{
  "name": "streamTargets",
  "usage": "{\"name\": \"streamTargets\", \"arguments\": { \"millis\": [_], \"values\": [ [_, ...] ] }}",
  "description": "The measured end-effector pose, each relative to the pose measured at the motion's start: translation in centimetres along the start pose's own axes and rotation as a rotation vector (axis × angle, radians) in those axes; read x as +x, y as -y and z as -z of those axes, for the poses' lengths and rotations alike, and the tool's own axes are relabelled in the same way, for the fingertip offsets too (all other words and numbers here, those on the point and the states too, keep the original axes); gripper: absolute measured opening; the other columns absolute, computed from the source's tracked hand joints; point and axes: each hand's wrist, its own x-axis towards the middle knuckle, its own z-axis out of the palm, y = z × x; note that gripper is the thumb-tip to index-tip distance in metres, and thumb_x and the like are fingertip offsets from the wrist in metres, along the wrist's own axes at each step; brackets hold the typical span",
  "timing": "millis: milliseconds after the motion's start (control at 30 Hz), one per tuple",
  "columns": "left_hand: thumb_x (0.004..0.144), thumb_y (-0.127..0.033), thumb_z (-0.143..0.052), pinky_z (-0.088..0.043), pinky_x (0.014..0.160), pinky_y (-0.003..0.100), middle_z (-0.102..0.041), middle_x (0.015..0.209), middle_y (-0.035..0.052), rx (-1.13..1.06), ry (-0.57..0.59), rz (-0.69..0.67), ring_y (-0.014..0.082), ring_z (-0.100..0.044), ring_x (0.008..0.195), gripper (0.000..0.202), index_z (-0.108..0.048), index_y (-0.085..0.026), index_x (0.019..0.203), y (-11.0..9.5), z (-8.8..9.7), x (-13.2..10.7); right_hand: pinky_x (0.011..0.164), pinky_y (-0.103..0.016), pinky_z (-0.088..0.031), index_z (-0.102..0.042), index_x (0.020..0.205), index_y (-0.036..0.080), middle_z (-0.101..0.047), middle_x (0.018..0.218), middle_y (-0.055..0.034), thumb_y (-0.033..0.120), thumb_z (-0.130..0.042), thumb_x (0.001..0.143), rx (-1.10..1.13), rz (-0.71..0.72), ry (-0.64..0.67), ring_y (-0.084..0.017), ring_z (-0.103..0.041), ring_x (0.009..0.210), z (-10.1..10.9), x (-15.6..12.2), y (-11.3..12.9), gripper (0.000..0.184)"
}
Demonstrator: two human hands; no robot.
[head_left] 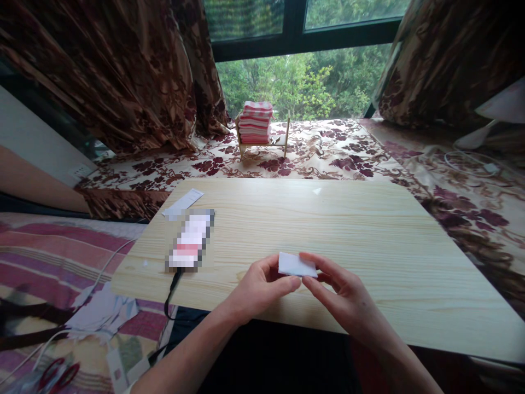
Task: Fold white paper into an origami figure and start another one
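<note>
Jointly, one white paper piece (296, 265) is held by the left hand (260, 284) and the right hand (342, 285), over the near part of the tabletop (353, 230). The left hand is curled nearly closed, its thumb laid along the near edge; by the right hand the other end is pinched between thumb and forefinger, with the remaining fingers bent beneath. The paper's long axis is directed left to right, across the person's front, its right end tipped slightly nearer.

Beyond, on the tabletop's left side, one blurred-out phone (192, 241) and one paper strip (184, 203) can be counted, the strip slanted up to the right. One small white scrap (317, 191) is seen near the far edge. On the bed, loose papers (104, 311) are heaped, too overlapped to be counted, with one pair of red-handled scissors (58, 376) nearby.
</note>
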Motion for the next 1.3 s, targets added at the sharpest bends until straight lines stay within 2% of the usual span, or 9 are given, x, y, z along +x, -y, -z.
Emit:
{"name": "streamTargets", "arguments": {
  "millis": [100, 267, 400, 633, 767, 900, 967, 1133, 1300],
  "values": [
    [0.069, -0.026, -0.072, -0.046, 0.079, 0.029, -0.068, 0.091, 0.0055, -0.033, 0.029, -0.016, 0.0184, -0.061, 0.087, 0.033, -0.065, -0.015, 0.100, 0.0, -0.1, -0.1, 0.073, -0.035, -0.059, -0.064, 0.113, 0.021, -0.069, 0.112, -0.0082, 0.033, -0.063, 0.080, 0.019, -0.028, -0.006, -0.022, -0.069, 0.085, 0.0, 0.1, 0.1, 0.035],
    [0.074, -0.026, -0.066, -0.046, 0.071, 0.025, -0.065, 0.080, 0.0032, 0.025, -0.021, -0.027, 0.0132, -0.056, 0.072, 0.023, -0.067, -0.014, 0.093, -0.4, -0.2, -0.1, 0.069, -0.034, -0.059, -0.066, 0.112, 0.022, -0.069, 0.113, -0.0085, 0.037, -0.062, 0.080, 0.026, -0.080, -0.010, -0.024, -0.068, 0.089, 0.0, 0.1, 0.2, 0.035],
    [0.074, -0.022, -0.063, -0.045, 0.069, 0.024, -0.064, 0.079, 0.0020, 0.035, -0.024, -0.037, 0.0118, -0.054, 0.071, 0.018, -0.068, -0.014, 0.089, -0.2, -0.2, 0.0, 0.072, -0.033, -0.057, -0.068, 0.108, 0.020, -0.071, 0.109, -0.0084, 0.040, -0.060, 0.081, 0.024, -0.077, -0.018, -0.023, -0.068, 0.091, 0.1, 0.2, 0.2, 0.035],
    [0.073, -0.019, -0.062, -0.045, 0.066, 0.023, -0.062, 0.076, 0.0011, 0.019, -0.076, -0.003, 0.0116, -0.053, 0.069, 0.015, -0.068, -0.014, 0.086, 0.0, -0.5, 0.3, 0.073, -0.036, -0.056, -0.073, 0.101, 0.020, -0.074, 0.091, -0.0052, 0.043, -0.055, 0.083, -0.007, -0.070, -0.065, -0.020, -0.066, 0.072, 0.3, 0.7, 0.5, 0.034],
    [0.071, -0.018, -0.060, -0.045, 0.066, 0.022, -0.061, 0.074, 0.0007, -0.033, -0.099, 0.021, 0.0115, -0.052, 0.068, 0.017, -0.068, -0.015, 0.086, -0.2, -0.5, 0.5, 0.066, -0.033, -0.056, -0.074, 0.099, 0.019, -0.072, 0.075, -0.0036, 0.043, -0.053, 0.085, 0.039, -0.084, -0.045, -0.019, -0.063, 0.068, 0.3, 0.9, 0.6, 0.035],
    [0.070, -0.018, -0.058, -0.043, 0.066, 0.022, -0.060, 0.073, 0.0002, -0.035, -0.120, 0.037, 0.0108, -0.052, 0.066, 0.018, -0.069, -0.014, 0.084, 0.1, -0.4, 0.7, 0.064, -0.032, -0.055, -0.073, 0.100, 0.018, -0.072, 0.083, -0.0051, 0.044, -0.053, 0.086, 0.074, -0.110, -0.064, -0.018, -0.062, 0.069, 0.2, 1.0, 0.1, 0.036],
    [0.070, -0.019, -0.058, -0.042, 0.066, 0.022, -0.059, 0.072, 0.0003, -0.021, -0.144, 0.042, 0.0107, -0.052, 0.064, 0.017, -0.069, -0.014, 0.082, 0.2, -0.4, 0.8, 0.064, -0.030, -0.055, -0.073, 0.098, 0.019, -0.071, 0.090, -0.0060, 0.043, -0.053, 0.086, 0.095, -0.087, -0.091, -0.018, -0.063, 0.074, 0.0, 1.1, -0.2, 0.033],
    [0.071, -0.020, -0.056, -0.041, 0.065, 0.023, -0.057, 0.062, -0.0001, 0.014, -0.175, 0.021, 0.0115, -0.050, 0.063, 0.011, -0.063, -0.014, 0.067, 0.0, -0.6, 0.7, 0.071, -0.027, -0.053, -0.073, 0.091, 0.023, -0.065, 0.104, -0.0055, 0.033, -0.057, 0.084, 0.065, 0.105, -0.204, -0.019, -0.061, 0.095, -0.3, 1.6, -0.7, 0.019],
    [0.073, -0.020, -0.053, -0.038, 0.064, 0.022, -0.054, 0.058, -0.0012, 0.158, -0.178, -0.005, 0.0106, -0.047, 0.061, 0.017, -0.056, -0.015, 0.057, 0.0, -0.5, 0.7, 0.065, -0.026, -0.052, -0.073, 0.092, 0.021, -0.069, 0.083, -0.0031, 0.034, -0.059, 0.084, 0.103, 0.038, -0.147, -0.017, -0.063, 0.075, -0.4, 1.9, -0.6, 0.020]
  ]
}}
